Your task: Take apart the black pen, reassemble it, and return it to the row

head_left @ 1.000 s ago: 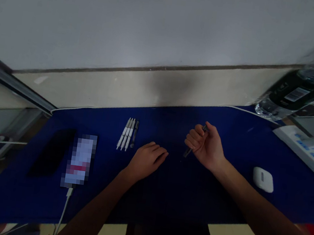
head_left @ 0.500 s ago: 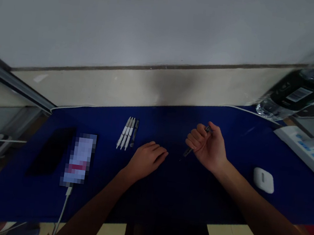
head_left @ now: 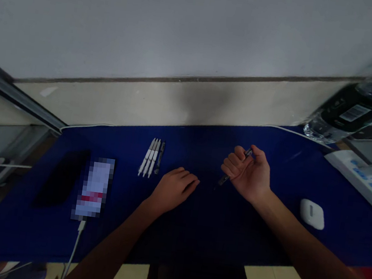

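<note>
My right hand [head_left: 248, 175] is curled in a fist around a dark pen [head_left: 224, 179], thumb on its top end, tip pointing down-left just above the blue cloth [head_left: 263, 232]. My left hand [head_left: 174, 190] rests palm down on the cloth, fingers loosely bent, holding nothing. A little beyond it lie three white pens [head_left: 149, 157] side by side with a dark pen [head_left: 159, 158] at their right.
A phone with a white cable [head_left: 94, 187] and a black phone [head_left: 62, 178] lie at the left. A white earbud case [head_left: 312, 213] sits at the right, a water bottle [head_left: 354, 111] and a white keypad device [head_left: 369, 179] beyond it. A wall runs behind.
My right hand with the pen has shifted slightly to the right. My left hand has stayed in place.
</note>
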A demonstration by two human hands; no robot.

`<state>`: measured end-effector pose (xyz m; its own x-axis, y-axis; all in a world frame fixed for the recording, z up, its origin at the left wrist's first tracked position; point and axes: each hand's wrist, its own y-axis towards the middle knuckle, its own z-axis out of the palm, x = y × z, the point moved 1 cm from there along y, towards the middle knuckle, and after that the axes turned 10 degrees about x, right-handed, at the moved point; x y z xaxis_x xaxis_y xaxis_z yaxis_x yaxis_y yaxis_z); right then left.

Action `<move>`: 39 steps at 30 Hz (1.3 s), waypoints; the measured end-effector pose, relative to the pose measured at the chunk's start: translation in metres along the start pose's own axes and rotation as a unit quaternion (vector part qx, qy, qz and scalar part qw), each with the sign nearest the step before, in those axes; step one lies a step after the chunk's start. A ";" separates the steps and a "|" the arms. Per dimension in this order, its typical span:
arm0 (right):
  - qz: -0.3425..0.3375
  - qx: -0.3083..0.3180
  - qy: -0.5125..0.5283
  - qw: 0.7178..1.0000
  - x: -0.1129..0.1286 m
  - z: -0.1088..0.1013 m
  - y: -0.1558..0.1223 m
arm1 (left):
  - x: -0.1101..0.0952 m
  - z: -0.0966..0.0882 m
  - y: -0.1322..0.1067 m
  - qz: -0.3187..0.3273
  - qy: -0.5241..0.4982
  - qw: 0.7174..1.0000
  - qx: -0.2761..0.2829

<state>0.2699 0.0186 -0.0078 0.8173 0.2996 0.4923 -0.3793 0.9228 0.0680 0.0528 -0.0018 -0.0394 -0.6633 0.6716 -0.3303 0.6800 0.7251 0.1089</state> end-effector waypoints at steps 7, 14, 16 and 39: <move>-0.013 -0.012 -0.005 1.000 -0.001 0.000 0.001 | 0.001 0.001 0.000 0.003 -0.003 1.000 -0.003; -0.021 -0.015 -0.002 1.000 0.000 0.001 0.000 | 0.001 0.002 -0.001 -0.004 -0.009 1.000 0.006; -0.020 -0.013 -0.001 1.000 0.000 0.001 0.000 | 0.001 0.002 -0.001 -0.005 -0.007 1.000 0.003; -0.014 0.012 0.012 1.000 -0.002 -0.002 0.002 | 0.000 0.000 0.000 -0.003 -0.002 1.000 0.008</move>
<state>0.2681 0.0204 -0.0109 0.8380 0.2801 0.4684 -0.3663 0.9248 0.1024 0.0523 -0.0015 -0.0393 -0.6660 0.6663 -0.3353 0.6808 0.7267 0.0918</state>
